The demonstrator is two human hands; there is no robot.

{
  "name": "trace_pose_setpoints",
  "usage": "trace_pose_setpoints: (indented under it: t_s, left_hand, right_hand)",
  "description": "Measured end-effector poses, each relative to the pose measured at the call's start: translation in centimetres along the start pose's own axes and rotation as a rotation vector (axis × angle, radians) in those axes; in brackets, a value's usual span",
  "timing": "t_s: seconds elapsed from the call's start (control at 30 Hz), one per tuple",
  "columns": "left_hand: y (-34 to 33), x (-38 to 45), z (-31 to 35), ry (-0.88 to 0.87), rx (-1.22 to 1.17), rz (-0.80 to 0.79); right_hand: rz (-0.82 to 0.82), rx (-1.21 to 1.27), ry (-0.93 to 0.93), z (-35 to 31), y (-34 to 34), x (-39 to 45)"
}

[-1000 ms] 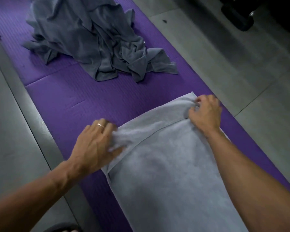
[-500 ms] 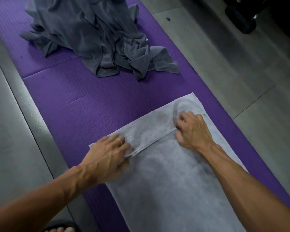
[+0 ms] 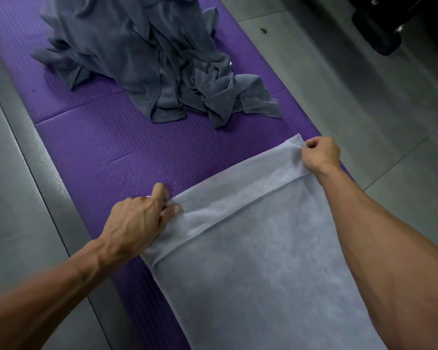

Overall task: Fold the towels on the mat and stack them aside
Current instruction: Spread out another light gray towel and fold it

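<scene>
Towel (image 3: 250,261) runs off the frame's bottom edge; left hand (image 3: 134,223) and right hand (image 3: 319,155) pinch its far corners, fingertips hidden in cloth.

Dim, flat, shadowless light; soft, slightly blurred picture, with wide-angle bending at the edges and darker corners.

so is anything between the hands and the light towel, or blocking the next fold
Nothing visible. The left hand and right hand each already grip a far corner of the light grey towel. The dark towel pile sits farther up the purple mat, apart from it.
</scene>
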State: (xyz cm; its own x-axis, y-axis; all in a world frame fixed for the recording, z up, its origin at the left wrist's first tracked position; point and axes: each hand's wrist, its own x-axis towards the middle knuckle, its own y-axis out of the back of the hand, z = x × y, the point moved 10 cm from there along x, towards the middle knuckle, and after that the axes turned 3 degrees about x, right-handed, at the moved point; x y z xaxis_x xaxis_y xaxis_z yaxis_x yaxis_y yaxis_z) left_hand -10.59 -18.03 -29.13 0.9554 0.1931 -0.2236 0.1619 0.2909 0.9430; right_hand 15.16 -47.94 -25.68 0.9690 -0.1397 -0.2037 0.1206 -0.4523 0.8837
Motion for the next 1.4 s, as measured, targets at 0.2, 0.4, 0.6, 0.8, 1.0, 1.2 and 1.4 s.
trace_pose_setpoints:
  t_s: [0.2, 0.4, 0.6, 0.8, 1.0, 1.2, 1.4]
  left_hand:
    - [1.8, 1.0, 1.3, -0.217, 0.118, 0.218]
    - [-4.3, 1.4, 7.4, -0.505, 0.166, -0.026]
    - [-4.5, 1.2, 7.5, -0.505, 0.202, -0.063]
    - [-3.8, 2.6, 14.7, -0.675, 0.067, 0.022]
    - [-7.6, 4.9, 27.7, -0.843, 0.151, -0.064]
    - [-10.2, 4.8, 29.6, -0.894, 0.276, -0.02]
    - [-9.6, 1.7, 33.5, -0.998, 0.252, 0.027]
  right_hand:
    - [0.202, -0.045, 0.148, -3.0, -1.0, -1.2]
    - [-0.261, -0.311, 0.912, -5.9, -12.4, -15.0]
    - [-0.132, -0.467, 0.457, -0.5, -8.0, -2.0]
    - [0.125, -0.104, 0.471, -1.3, -4.0, -8.3]
    - [0.219, -0.131, 0.281, 12.1, -1.9, -19.5]
    - [-0.017, -0.391, -0.012, 23.9, 0.8, -14.3]
    - [0.177, -0.269, 0.0, 23.4, 3.9, -18.6]
